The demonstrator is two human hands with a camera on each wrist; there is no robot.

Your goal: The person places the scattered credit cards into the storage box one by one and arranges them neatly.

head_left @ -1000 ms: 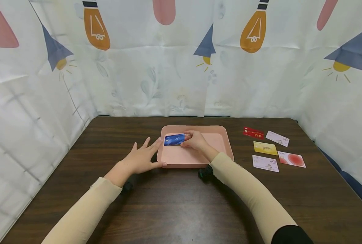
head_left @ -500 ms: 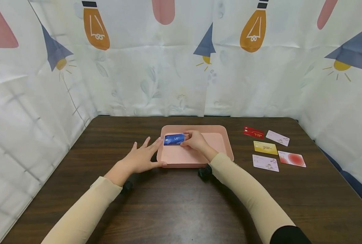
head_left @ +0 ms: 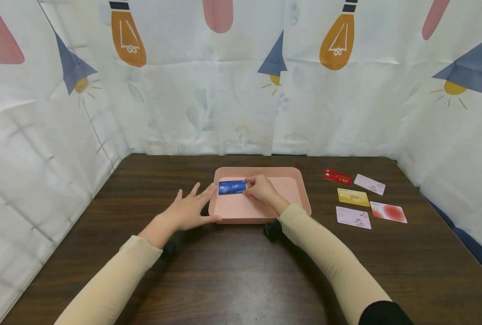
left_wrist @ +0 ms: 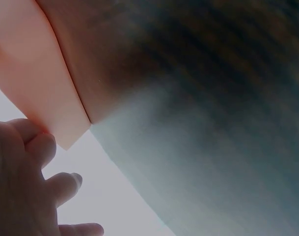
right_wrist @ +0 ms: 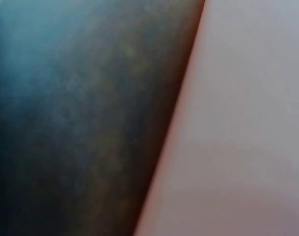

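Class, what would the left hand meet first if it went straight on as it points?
Probably the pink tray: the left hand sits at its left side, though exact contact is hard to judge.

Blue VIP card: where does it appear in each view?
Head: blue VIP card, in left side of the pink tray, held by the right hand.
Left wrist: absent.
Right wrist: absent.
Shared landmark: the tray, upper left in left wrist, probably blurred right side in right wrist.

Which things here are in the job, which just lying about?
In the job, it seems:
blue VIP card
pink tray
right hand
left hand

Lying untouched, possibly for later:
red VIP card
yellow card
red-and-white card
far pale card
near pale card
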